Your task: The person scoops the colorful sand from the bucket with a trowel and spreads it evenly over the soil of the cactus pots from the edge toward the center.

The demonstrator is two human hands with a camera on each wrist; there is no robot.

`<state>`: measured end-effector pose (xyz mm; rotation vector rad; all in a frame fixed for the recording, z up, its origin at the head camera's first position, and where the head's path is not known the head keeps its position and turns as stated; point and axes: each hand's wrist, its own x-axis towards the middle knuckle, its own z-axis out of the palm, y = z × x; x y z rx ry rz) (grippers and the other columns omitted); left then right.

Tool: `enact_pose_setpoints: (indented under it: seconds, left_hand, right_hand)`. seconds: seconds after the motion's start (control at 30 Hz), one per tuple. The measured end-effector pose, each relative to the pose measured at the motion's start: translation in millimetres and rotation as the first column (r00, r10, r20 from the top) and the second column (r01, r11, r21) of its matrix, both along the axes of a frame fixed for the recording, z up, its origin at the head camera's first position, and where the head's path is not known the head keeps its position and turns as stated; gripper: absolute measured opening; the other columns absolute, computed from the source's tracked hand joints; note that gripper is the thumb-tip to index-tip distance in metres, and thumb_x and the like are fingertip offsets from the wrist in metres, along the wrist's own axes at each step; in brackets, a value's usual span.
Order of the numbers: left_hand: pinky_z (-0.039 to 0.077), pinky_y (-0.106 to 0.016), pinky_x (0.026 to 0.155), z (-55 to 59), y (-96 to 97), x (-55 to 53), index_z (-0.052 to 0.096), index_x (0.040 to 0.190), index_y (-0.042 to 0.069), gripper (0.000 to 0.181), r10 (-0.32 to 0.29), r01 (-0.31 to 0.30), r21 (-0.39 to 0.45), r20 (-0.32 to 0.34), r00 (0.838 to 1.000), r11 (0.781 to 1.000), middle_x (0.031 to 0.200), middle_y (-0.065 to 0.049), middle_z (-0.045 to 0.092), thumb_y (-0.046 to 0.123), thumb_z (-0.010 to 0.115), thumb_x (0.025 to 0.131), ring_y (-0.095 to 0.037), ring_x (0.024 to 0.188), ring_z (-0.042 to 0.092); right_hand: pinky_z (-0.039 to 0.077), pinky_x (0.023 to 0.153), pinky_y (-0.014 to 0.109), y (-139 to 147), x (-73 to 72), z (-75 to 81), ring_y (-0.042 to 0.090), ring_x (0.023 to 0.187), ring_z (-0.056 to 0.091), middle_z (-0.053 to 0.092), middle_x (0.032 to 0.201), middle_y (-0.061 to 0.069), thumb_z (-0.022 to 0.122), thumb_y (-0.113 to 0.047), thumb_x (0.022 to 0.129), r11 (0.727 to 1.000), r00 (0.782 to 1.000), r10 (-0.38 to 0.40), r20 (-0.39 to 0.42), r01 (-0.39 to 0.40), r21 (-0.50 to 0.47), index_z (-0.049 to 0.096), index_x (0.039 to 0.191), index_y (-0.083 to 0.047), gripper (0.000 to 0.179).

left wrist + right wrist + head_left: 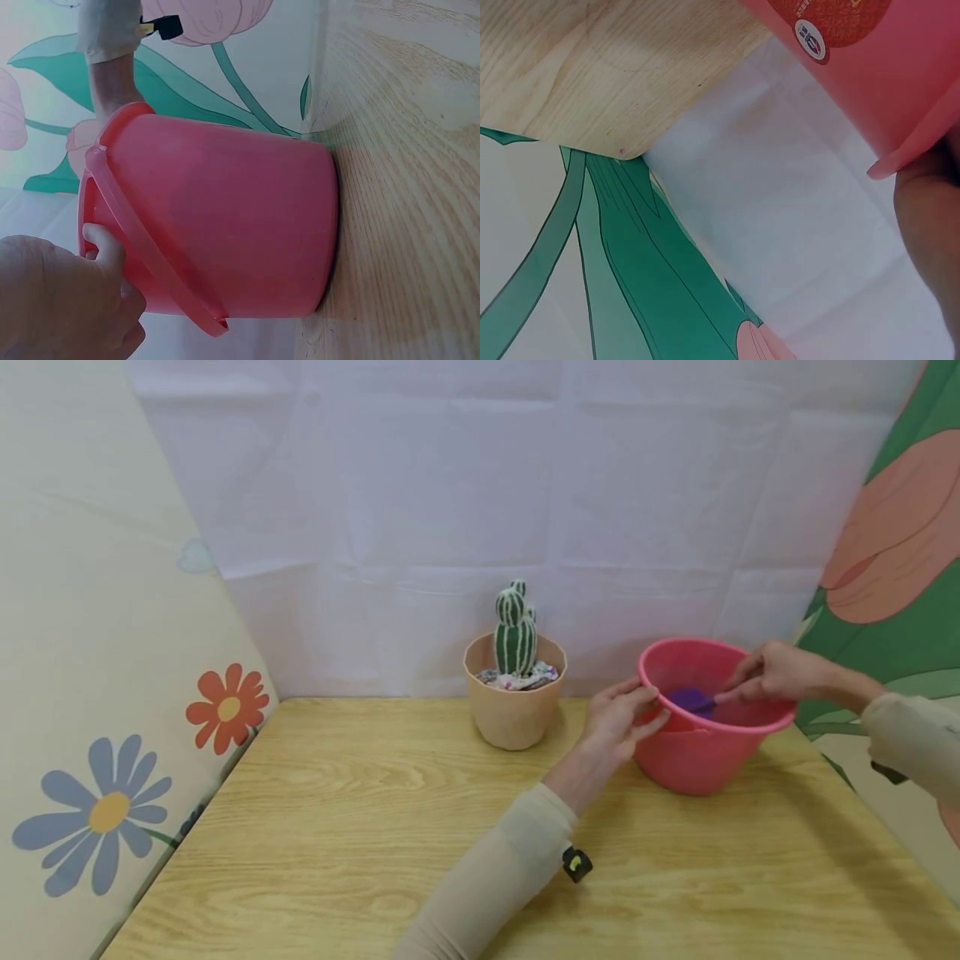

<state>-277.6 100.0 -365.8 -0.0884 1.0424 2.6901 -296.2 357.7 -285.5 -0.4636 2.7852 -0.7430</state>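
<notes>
A pink bucket (693, 760) stands upright at the right of the wooden table. My left hand (617, 720) grips its rim on the left side, the thumb hooked over the edge in the left wrist view. My right hand (776, 672) reaches over the far right rim and pinches the slim handle of a purple tool (692, 700) with a broad head, down inside the bucket. Most of that tool is hidden by the bucket's wall. The bucket's pink handle (154, 251) hangs down along its outside. In the right wrist view, the right hand (930, 214) is mostly cut off.
Left of the bucket, a potted cactus (515, 639) in a peach pot (513, 718) stands near the table's back edge. Behind the table (360, 827) hangs a white cloth (450, 510). Walls painted with flowers flank it on both sides.
</notes>
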Motion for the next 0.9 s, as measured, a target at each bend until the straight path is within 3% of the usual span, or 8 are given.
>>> enact_pose_setpoints:
  seconds: [0.13, 0.33, 0.6, 0.9]
  left_hand:
    - [0.061, -0.043, 0.081, -1.0, 1.6, -0.3, 0.072, 0.109, -0.001, 0.024, -0.004, 0.004, 0.007, -0.003, 1.000, 1.000, 0.106, -0.025, 0.069, -0.012, 0.070, 0.087, -0.025, 0.090, 0.068]
    - [0.061, -0.043, 0.082, -1.4, 2.1, 0.5, 0.068, 0.118, -0.006, 0.031, -0.006, 0.006, 0.008, -0.010, 1.000, 1.000, 0.112, -0.028, 0.067, -0.012, 0.070, 0.087, -0.024, 0.088, 0.068]
    - [0.061, -0.043, 0.083, -2.1, 1.0, 0.8, 0.066, 0.122, -0.009, 0.035, 0.001, 0.000, 0.008, -0.021, 1.000, 1.000, 0.098, -0.020, 0.071, -0.011, 0.069, 0.088, -0.025, 0.091, 0.068]
    - [0.061, -0.042, 0.082, -1.4, -1.9, 0.3, 0.066, 0.122, -0.008, 0.034, -0.006, 0.006, 0.002, -0.017, 1.000, 1.000, 0.097, -0.018, 0.070, -0.011, 0.069, 0.089, -0.023, 0.087, 0.068]
  right_hand:
    - [0.057, 0.048, 0.033, 2, 0.8, -0.3, 0.026, 0.054, 0.065, 0.076, 0.091, 0.010, 0.073, -0.006, 0.092, 1.000, 1.000, -0.011, 0.004, 0.011, -0.020, 0.074, 0.113, 0.005, 0.024]
    - [0.057, 0.048, 0.032, 4, 7.3, -0.2, 0.025, 0.051, 0.064, 0.076, 0.085, 0.010, 0.073, -0.006, 0.092, 0.999, 1.000, 0.006, -0.002, -0.006, -0.053, 0.074, 0.113, 0.005, 0.024]
    - [0.053, 0.048, 0.028, 5, 13.1, 3.1, 0.020, 0.049, 0.059, 0.074, 0.077, 0.006, 0.073, -0.013, 0.095, 0.999, 1.000, 0.011, -0.006, -0.011, -0.040, 0.073, 0.119, 0.003, 0.029]
    - [0.055, 0.050, 0.029, 2, 18.5, 9.9, 0.019, 0.052, 0.061, 0.074, 0.078, 0.007, 0.074, -0.016, 0.094, 0.997, 0.999, 0.042, 0.003, -0.042, -0.063, 0.075, 0.117, 0.000, 0.028]
